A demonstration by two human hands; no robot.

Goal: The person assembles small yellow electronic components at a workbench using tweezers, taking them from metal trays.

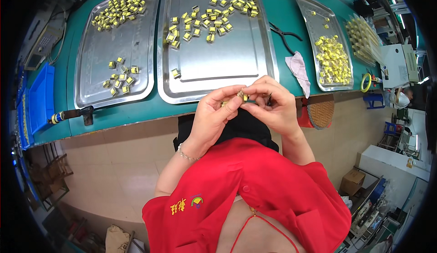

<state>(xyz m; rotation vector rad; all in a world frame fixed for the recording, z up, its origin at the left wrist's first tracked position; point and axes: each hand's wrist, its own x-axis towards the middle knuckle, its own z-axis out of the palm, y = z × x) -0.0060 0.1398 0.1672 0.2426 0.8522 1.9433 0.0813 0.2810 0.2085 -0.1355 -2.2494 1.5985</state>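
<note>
Head view: we hold a small yellow component (242, 96) pinched between the fingertips of both hands, just off the near edge of the bench (282, 16), in front of the middle tray's near right corner. Our left hand (213, 114) comes up from the lower left, thumb and forefinger closed on the part's left side; our right hand (273, 103) meets it from the right, fingers curled shut on the same part. The part sits at the junction of the two grips, equally near to each; its long axis is too hidden by the fingers to tell. A second dark bit shows by the right fingers, but we cannot tell what it is. Containers: the left steel tray (91, 82) carries one heap of yellow parts at its far edge and a small scatter near its near left corner. The middle steel tray (218, 66) has parts spread along its far edge and one stray at its near left. The right steel tray (314, 7) holds a dense heap toward its near right corner. Between middle and right trays lie black pliers (284, 35) and a pink cloth (298, 68).
</note>
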